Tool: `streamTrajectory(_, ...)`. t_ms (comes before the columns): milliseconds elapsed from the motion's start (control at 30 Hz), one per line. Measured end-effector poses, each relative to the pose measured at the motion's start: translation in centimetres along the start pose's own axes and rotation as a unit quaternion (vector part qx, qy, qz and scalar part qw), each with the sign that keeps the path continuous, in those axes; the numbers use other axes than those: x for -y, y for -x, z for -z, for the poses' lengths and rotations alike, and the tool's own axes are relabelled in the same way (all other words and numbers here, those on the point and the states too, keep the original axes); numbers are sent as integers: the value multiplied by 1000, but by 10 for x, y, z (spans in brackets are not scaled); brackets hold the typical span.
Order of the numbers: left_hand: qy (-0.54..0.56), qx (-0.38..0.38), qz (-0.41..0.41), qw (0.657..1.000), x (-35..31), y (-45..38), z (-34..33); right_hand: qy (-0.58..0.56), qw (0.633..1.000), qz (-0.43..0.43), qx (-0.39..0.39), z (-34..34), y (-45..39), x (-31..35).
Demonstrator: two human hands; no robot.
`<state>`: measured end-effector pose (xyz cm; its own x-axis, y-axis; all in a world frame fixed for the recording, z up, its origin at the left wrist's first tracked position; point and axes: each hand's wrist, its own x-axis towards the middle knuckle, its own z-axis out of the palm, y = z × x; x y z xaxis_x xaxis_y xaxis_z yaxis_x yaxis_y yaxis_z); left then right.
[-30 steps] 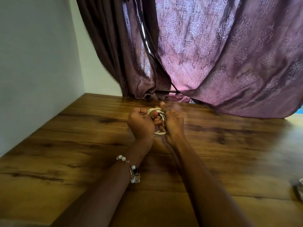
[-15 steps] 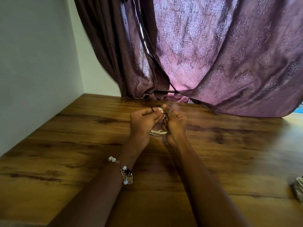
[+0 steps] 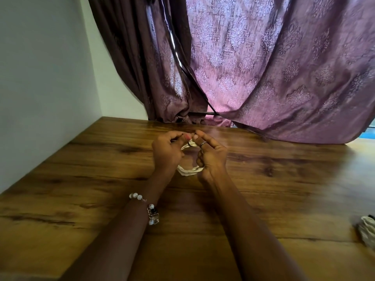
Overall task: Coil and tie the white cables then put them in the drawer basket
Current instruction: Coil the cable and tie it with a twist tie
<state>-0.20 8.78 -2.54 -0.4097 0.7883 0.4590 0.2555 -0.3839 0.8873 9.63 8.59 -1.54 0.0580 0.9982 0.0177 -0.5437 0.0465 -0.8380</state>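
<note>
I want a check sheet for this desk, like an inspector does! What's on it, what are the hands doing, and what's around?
Surface: wooden table, brown grain, glossy toward the right.
Job's things: coiled white cable held upright between both hands; a thin dark tie sits at its top. No drawer basket in view.
Clutter: a white bundle at the table's right edge, cut off by the frame; too little shows to identify it.
Grippers: left hand and right hand each pinch the tie at the coil's top.
Cables: one white coil seen; a dark cord hangs along the curtain.
Surroundings: purple patterned curtain behind; pale wall on the left.
</note>
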Motion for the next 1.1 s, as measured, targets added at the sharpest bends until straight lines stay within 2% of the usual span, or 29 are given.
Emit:
streamTrajectory(200,99,12,83,992,-3,-1,3,8,1000,12,16,3,-2,1)
streamTrajectory(300,113,11,104,988,-4,-1,3,19,999,25,42,1,0,2)
streamTrajectory(400,85,-12,88,992,-1,-2,3,59,995,51,58,1,-2,-2)
streamTrajectory(633,14,-12,16,1000,0,1,0,97,989,90,60,3,-6,-7)
streamTrajectory(867,-3,29,-1,1000,2,2,-4,49,996,61,43,6,-9,-9)
streamTrajectory(1100,-24,-5,-10,1000,-1,-1,4,35,996,38,70,7,-9,-15)
